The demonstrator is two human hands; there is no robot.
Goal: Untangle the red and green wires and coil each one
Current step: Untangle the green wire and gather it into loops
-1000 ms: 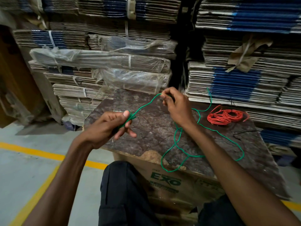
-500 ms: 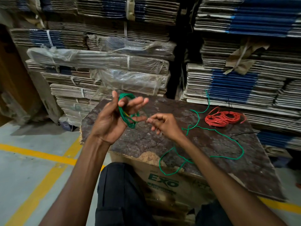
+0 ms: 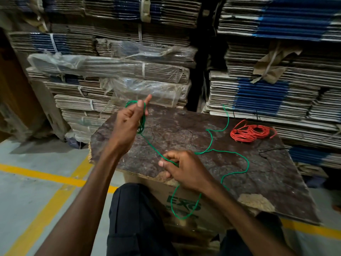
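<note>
1. Head view: the green wire [image 3: 228, 153] is partly wound into a few loops round the left hand [image 3: 127, 124], runs down taut to the right hand [image 3: 184, 169], then trails loose over the dark board [image 3: 276, 182] and hangs in a loop over its near edge in front of the cardboard box [image 3: 184, 204].
2. The red wire [image 3: 251, 133] lies already coiled at the far right of the board, well apart from both hands; the green tail passes just beside it.
3. Risk, as I judge it: the slack tail could kink, snag on the board's broken edge, or drag against the red coil when pulled in; loops could also slip off if the left fingers relax.
4. The left hand is raised, fingers curled round the loops, one finger pointing up.
5. The right hand sits lower, near the front edge, pinching the strand between thumb and fingers.
</note>
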